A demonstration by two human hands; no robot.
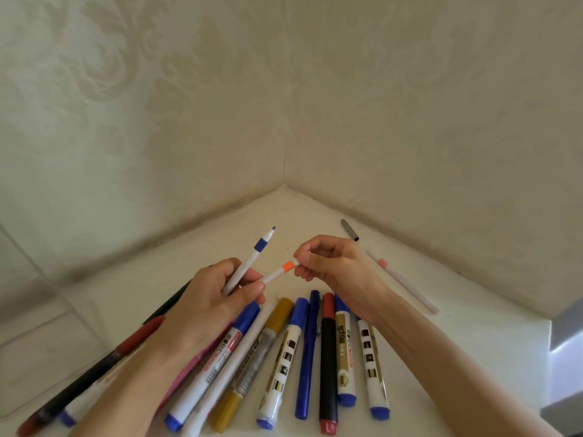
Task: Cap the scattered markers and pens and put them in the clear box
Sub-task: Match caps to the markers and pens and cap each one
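L hand (217,294) curled round thin white plastic pen w/ blue band (252,260), bare blue tip up, plus thin white pen w/ orange band (280,271); R hand (334,263) pinches latter's far end; both held above marker row (307,357) on white tabletop (473,342).

Two walls papered in cream with a faint embossed damask pattern meet in a vertical corner seam (285,165). The left wall (110,115) looks cooler and greenish, the right wall (448,115) warmer and beige. A smooth off-white desk (492,339) fits into the corner, with a shadowed line where it joins both walls. Past its right edge lies a grey surface (568,332) with a bluish bright patch. The light is soft and even.
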